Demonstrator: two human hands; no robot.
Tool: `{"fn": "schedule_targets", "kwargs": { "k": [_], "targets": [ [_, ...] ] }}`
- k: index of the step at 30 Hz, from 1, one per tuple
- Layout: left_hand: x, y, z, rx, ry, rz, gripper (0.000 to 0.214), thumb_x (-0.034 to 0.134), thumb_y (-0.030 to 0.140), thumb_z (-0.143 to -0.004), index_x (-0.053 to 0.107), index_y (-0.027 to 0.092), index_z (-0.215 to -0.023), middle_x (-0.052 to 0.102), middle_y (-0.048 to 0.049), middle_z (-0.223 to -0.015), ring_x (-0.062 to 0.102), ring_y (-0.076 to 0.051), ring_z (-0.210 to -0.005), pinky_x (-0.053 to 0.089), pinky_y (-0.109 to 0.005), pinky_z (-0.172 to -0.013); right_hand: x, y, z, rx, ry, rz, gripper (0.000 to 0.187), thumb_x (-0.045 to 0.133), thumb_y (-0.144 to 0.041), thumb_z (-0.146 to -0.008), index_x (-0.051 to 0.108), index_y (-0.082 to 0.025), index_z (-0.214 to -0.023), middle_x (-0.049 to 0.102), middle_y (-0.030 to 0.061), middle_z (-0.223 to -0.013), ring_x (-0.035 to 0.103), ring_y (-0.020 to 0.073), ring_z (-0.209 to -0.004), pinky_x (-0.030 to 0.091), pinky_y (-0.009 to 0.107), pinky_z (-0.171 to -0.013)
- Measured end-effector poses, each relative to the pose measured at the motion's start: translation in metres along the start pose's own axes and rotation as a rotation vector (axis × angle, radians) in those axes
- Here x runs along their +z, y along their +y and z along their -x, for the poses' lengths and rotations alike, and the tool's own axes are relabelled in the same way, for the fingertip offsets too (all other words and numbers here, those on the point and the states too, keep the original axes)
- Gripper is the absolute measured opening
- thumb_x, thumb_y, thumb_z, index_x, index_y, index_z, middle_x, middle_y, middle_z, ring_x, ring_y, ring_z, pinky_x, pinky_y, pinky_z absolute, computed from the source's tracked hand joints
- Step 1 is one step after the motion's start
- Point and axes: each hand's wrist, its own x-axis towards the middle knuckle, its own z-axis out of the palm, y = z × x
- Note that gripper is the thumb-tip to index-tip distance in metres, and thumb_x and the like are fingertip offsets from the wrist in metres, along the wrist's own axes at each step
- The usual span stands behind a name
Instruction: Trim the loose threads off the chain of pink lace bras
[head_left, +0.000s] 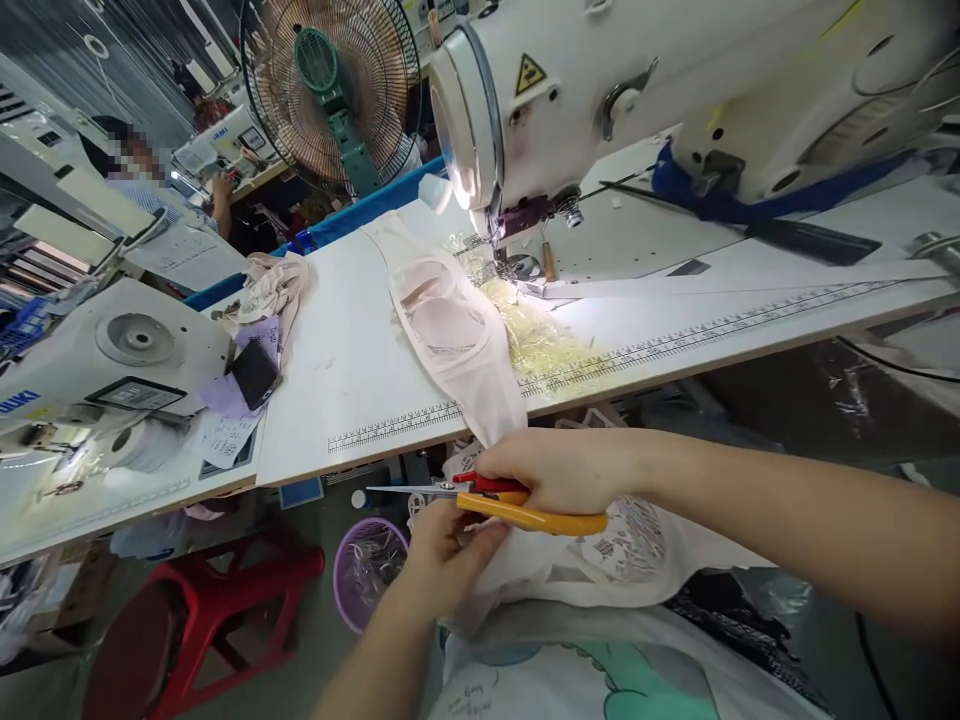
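Note:
My right hand (562,468) is wrapped round a pair of scissors (532,517) with orange and red handles. Their pointed metal blades reach left, just above my left hand (439,555). My left hand pinches pale bra fabric in front of the table edge; exactly what lies between the blades is hidden. A pale pink bra (499,375) lies partly on the table and hangs down over its edge to my hands. Below them, over my lap, spreads more bra fabric with a lace-patterned cup (626,540).
A sewing machine (540,110) with a lit needle stands on the white table (352,350), yellowish scraps (540,335) beneath it. A fan (330,90) is behind. Left are a second machine (142,345), a phone (255,375), a red stool (217,600) and a purple bin (341,575). Someone sits farther back.

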Motion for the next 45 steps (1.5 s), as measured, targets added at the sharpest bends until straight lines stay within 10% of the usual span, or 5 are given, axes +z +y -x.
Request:
{"fn": "schedule_targets", "kwargs": {
  "k": [6, 16, 31, 39, 45],
  "targets": [
    [0.008, 0.003, -0.01, -0.221, 0.154, 0.348, 0.026, 0.078, 0.036, -0.064, 0.062, 0.015, -0.068, 0.061, -0.0016, -0.072, 0.055, -0.014, -0.069, 0.044, -0.024, -0.065, -0.021, 0.01, 0.004, -0.044, 0.014, 0.09, 0.018, 0.053, -0.023, -0.072, 0.037, -0.022, -0.065, 0.045, -0.0039, -0.062, 0.041, 0.013, -0.054, 0.031, 0.025, -0.048],
    [0.013, 0.004, -0.016, -0.294, 0.242, 0.306, 0.027, 0.082, 0.037, -0.058, 0.066, 0.015, -0.063, 0.059, 0.0002, -0.062, 0.051, -0.012, -0.06, 0.042, -0.026, -0.065, -0.024, 0.008, 0.0, -0.107, 0.044, 0.099, 0.021, 0.055, -0.026, -0.075, 0.037, -0.021, -0.064, 0.046, -0.0034, -0.062, 0.042, 0.0132, -0.054, 0.032, 0.026, -0.048],
    [0.019, 0.013, -0.02, -0.269, 0.196, 0.295, 0.029, 0.075, 0.035, -0.068, 0.071, 0.016, -0.09, 0.07, -0.0071, -0.086, 0.061, -0.021, -0.084, 0.045, -0.033, -0.082, -0.021, 0.006, 0.001, -0.064, 0.061, 0.092, 0.02, 0.057, -0.021, -0.069, 0.037, -0.022, -0.063, 0.047, -0.0025, -0.062, 0.042, 0.0137, -0.053, 0.032, 0.026, -0.047],
    [0.019, 0.008, -0.013, -0.335, 0.389, 0.436, 0.028, 0.08, 0.035, -0.062, 0.062, 0.014, -0.068, 0.058, 0.0018, -0.061, 0.045, -0.008, -0.053, 0.032, -0.019, -0.052, 0.017, 0.016, 0.03, -0.003, 0.469, -0.254, 0.028, 0.056, -0.038, -0.075, 0.033, -0.023, -0.073, 0.04, -0.0041, -0.067, 0.036, 0.0124, -0.056, 0.035, 0.025, -0.052],
    [0.016, 0.014, -0.01, -0.334, 0.502, 0.543, 0.034, 0.083, 0.036, -0.055, 0.058, 0.014, -0.064, 0.053, 0.0027, -0.057, 0.042, -0.008, -0.051, 0.03, -0.02, -0.052, 0.059, 0.033, 0.065, 0.133, 0.307, -0.182, 0.025, 0.057, -0.042, -0.074, 0.042, -0.023, -0.067, 0.054, 0.001, -0.064, 0.045, 0.0168, -0.053, 0.031, 0.029, -0.046]
  ]
}}
